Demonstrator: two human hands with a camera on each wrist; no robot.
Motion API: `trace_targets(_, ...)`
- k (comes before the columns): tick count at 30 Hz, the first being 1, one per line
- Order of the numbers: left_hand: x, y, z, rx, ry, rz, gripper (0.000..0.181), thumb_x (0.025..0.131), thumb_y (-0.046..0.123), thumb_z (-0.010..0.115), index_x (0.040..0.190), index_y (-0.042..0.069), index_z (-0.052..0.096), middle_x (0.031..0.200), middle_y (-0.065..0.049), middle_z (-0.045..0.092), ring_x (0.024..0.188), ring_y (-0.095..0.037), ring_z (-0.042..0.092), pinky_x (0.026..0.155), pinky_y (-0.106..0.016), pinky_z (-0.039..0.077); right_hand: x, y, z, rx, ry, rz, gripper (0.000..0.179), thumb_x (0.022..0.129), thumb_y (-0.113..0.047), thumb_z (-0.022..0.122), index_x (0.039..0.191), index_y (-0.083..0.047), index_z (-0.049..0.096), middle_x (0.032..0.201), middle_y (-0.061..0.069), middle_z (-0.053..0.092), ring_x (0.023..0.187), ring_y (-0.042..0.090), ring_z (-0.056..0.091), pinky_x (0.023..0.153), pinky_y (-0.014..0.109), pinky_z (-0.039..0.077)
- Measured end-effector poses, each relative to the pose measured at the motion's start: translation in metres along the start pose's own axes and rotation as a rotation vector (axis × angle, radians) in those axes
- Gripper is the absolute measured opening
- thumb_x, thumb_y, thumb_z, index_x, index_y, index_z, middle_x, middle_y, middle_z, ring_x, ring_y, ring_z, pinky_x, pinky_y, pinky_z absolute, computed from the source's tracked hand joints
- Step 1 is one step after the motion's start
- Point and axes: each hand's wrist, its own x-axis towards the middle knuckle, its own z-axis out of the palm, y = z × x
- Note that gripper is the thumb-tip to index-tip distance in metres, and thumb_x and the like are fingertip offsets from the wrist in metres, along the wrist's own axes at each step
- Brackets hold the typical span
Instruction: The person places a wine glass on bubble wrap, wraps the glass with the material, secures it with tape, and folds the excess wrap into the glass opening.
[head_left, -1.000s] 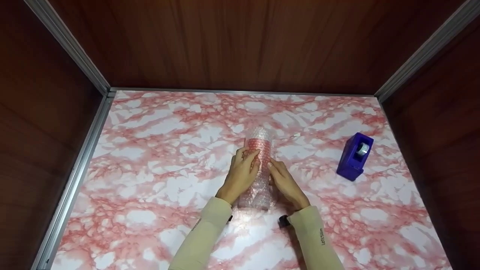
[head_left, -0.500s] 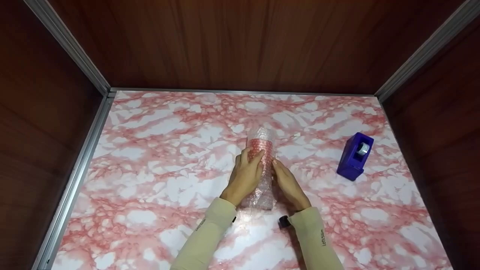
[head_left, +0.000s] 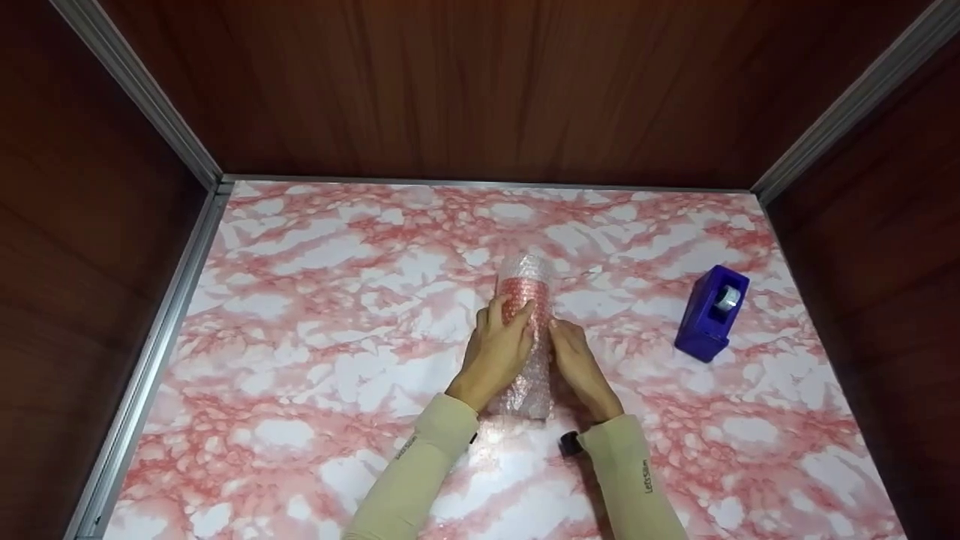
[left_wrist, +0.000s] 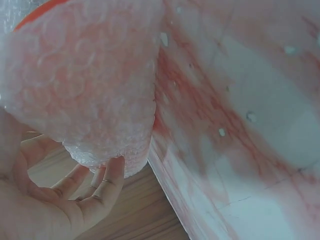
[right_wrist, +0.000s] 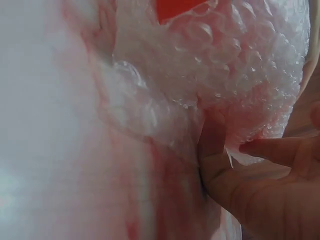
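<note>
A roll of clear bubble wrap (head_left: 529,390) lies lengthwise in front of me, wound around something red (head_left: 525,289) whose kind I cannot tell. My left hand (head_left: 496,352) grips the roll from its left side, thumb on top and fingers curved around it. In the left wrist view, fingertips (left_wrist: 116,167) press into the bubbled surface. On the other side, my right hand (head_left: 579,367) pinches the wrap near the roll's lower right edge. The right wrist view has one finger tucked under a loose flap of bubble wrap (right_wrist: 145,100) and another against its outside.
A purple tape dispenser (head_left: 709,315) with a roll of clear tape stands to the right on the red-and-white marbled table (head_left: 300,360). Dark wood panels (head_left: 480,90) with metal edging close off the back and both sides.
The wrapped roll has turned and shifted slightly right, with less loose wrap spread at its near end. My left hand has moved right along with it; the right hand has barely moved.
</note>
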Motion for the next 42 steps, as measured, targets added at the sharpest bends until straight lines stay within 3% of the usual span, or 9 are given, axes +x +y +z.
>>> trace_targets(5, 0.001, 0.001, 0.002, 0.001, 0.019, 0.003, 0.039, 0.102, 0.024, 0.057, 0.140, 0.015, 0.060, 0.139, -0.020, 0.045, 0.114, -0.038, 0.052, 0.082, -0.045, 0.052, 0.001, 0.001, -0.001, 0.081, -0.035, -0.001, 0.052, 0.109, -0.043, 0.035, 0.139, -0.007, 0.058, 0.134, 0.010, 0.056, 0.124, 0.024, 0.050, 0.107, 0.041, 0.034)
trace_targets(10, 0.001, 0.001, 0.003, 0.010, 0.005, -0.002, 0.039, 0.102, 0.024, 0.057, 0.140, 0.016, 0.060, 0.140, -0.019, 0.044, 0.115, -0.037, 0.052, 0.083, -0.044, 0.052, 0.000, 0.002, -0.002, 0.134, -0.083, 0.020, 0.057, 0.109, -0.045, 0.031, 0.151, -0.007, 0.044, 0.150, 0.005, 0.047, 0.139, 0.019, 0.039, 0.115, 0.037, 0.026)
trace_targets(16, 0.001, 0.002, 0.002, 0.000, 0.002, -0.010, 0.039, 0.103, 0.026, 0.056, 0.141, 0.017, 0.060, 0.141, -0.019, 0.044, 0.117, -0.037, 0.051, 0.084, -0.043, 0.052, -0.002, 0.000, -0.004, 0.109, -0.034, 0.046, 0.060, 0.109, -0.044, 0.033, 0.153, -0.003, 0.038, 0.156, 0.010, 0.037, 0.145, 0.023, 0.030, 0.117, 0.038, 0.021)
trace_targets(19, 0.001, 0.002, 0.002, -0.006, -0.001, -0.015, 0.040, 0.103, 0.026, 0.056, 0.142, 0.017, 0.059, 0.142, -0.019, 0.044, 0.117, -0.037, 0.050, 0.085, -0.043, 0.051, -0.002, 0.000, -0.005, 0.105, -0.001, 0.064, 0.061, 0.108, -0.047, 0.034, 0.151, -0.003, 0.042, 0.150, 0.014, 0.046, 0.138, 0.027, 0.039, 0.114, 0.041, 0.028)
trace_targets(24, 0.001, 0.002, 0.002, -0.008, -0.024, -0.019, 0.040, 0.104, 0.027, 0.054, 0.143, 0.018, 0.058, 0.143, -0.019, 0.041, 0.120, -0.037, 0.048, 0.087, -0.042, 0.051, -0.003, 0.001, -0.005, 0.092, 0.069, 0.092, 0.063, 0.107, -0.050, 0.033, 0.150, -0.005, 0.042, 0.128, 0.018, 0.059, 0.114, 0.029, 0.055, 0.099, 0.045, 0.042)
trace_targets(26, 0.000, 0.002, 0.001, -0.011, -0.032, -0.023, 0.040, 0.105, 0.027, 0.054, 0.144, 0.019, 0.057, 0.144, -0.019, 0.040, 0.120, -0.037, 0.048, 0.086, -0.042, 0.051, -0.003, 0.000, -0.004, 0.142, 0.087, 0.101, 0.063, 0.108, -0.048, 0.034, 0.150, -0.001, 0.041, 0.124, 0.019, 0.060, 0.108, 0.027, 0.057, 0.095, 0.042, 0.044)
trace_targets(34, 0.000, 0.001, 0.000, -0.084, -0.046, -0.070, 0.042, 0.104, 0.027, 0.055, 0.146, 0.021, 0.055, 0.146, -0.015, 0.039, 0.123, -0.035, 0.045, 0.079, -0.039, 0.054, 0.002, -0.004, -0.004, 0.542, 0.093, 0.232, 0.060, 0.107, -0.043, 0.040, 0.138, 0.008, 0.048, 0.111, 0.010, 0.060, 0.091, 0.017, 0.056, 0.077, 0.027, 0.047)
trace_targets(42, -0.001, -0.004, 0.001, -0.176, -0.046, -0.081, 0.044, 0.101, 0.023, 0.060, 0.145, 0.018, 0.055, 0.142, -0.017, 0.039, 0.114, -0.035, 0.050, 0.089, -0.041, 0.050, -0.002, -0.009, -0.007, 0.572, 0.088, 0.226, 0.056, 0.108, -0.042, 0.041, 0.134, 0.005, 0.055, 0.111, 0.009, 0.060, 0.089, 0.017, 0.054, 0.073, 0.025, 0.045)
